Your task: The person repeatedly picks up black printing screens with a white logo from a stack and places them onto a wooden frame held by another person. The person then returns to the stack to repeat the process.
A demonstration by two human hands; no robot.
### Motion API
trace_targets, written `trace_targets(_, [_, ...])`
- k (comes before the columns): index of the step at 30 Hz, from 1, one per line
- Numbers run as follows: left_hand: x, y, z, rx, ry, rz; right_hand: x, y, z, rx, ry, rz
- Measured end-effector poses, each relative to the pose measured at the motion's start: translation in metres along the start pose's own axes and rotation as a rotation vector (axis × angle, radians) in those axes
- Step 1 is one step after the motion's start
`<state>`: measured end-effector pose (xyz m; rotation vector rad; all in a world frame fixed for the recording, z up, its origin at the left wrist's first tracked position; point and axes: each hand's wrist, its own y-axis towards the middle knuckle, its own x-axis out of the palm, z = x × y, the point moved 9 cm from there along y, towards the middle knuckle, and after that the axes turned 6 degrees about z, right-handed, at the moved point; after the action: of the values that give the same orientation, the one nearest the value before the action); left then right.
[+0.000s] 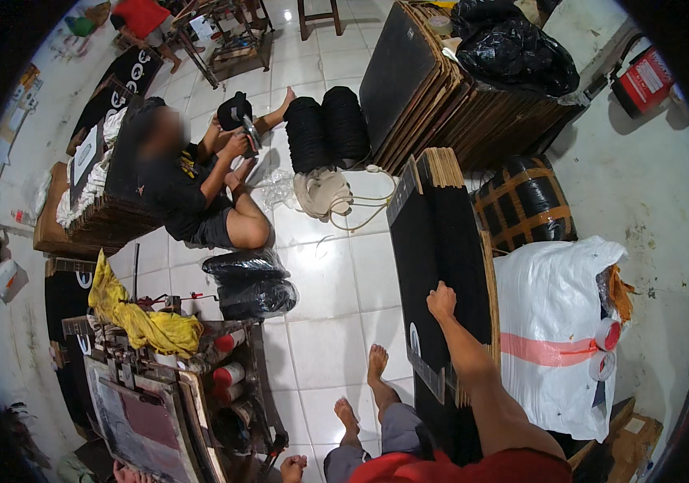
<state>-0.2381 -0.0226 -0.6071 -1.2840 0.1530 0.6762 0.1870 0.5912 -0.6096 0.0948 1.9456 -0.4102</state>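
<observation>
My right hand [442, 300] reaches forward with its fingers curled closed, against black cloth [459, 241] laid over a tall stack of boards [489, 282]. Whether it pinches the cloth is hidden by the fingers. A white round print [414, 338] shows on the cloth's left edge, beside a grey strip [431, 378]. Low in the picture, my left hand [293, 468] hangs in a loose fist left of my knees, with nothing seen in it. It is nearest the worn rack [272, 402] holding several cans.
A co-worker [191, 177] sits on the tiled floor, handling a black cap [235, 111]. Black wrapped bundles [252, 283] lie nearby. Left stands a screen-printing frame [139, 414] with a yellow cloth [139, 314]. A white sack [558, 322] and leaning boards [409, 72] stand right.
</observation>
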Motion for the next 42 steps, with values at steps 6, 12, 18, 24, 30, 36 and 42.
trace_targets(6, [-0.005,0.002,-0.007,-0.106,-0.003,0.044,0.016,0.016,0.008,0.02,-0.047,0.065])
trace_targets(12, [0.009,0.004,0.016,-0.116,-0.084,0.054,0.011,0.03,0.009,0.017,0.003,0.143])
trace_targets(18, [0.013,-0.003,0.022,-0.142,-0.049,0.071,0.015,0.037,0.013,0.04,0.029,0.102])
trace_targets(24, [0.015,-0.002,0.015,-0.136,-0.029,0.057,0.011,0.041,0.012,0.035,0.035,0.124])
trace_targets(30, [0.016,-0.003,0.02,-0.094,0.028,0.049,-0.002,0.037,0.008,-0.015,0.038,0.146])
trace_targets(36, [0.028,-0.012,0.031,-0.013,-0.045,-0.034,-0.071,-0.047,-0.02,-0.239,0.2,0.513])
trace_targets(42, [0.044,-0.013,0.04,-0.019,-0.109,-0.186,-0.034,-0.231,0.025,-0.067,0.248,0.041])
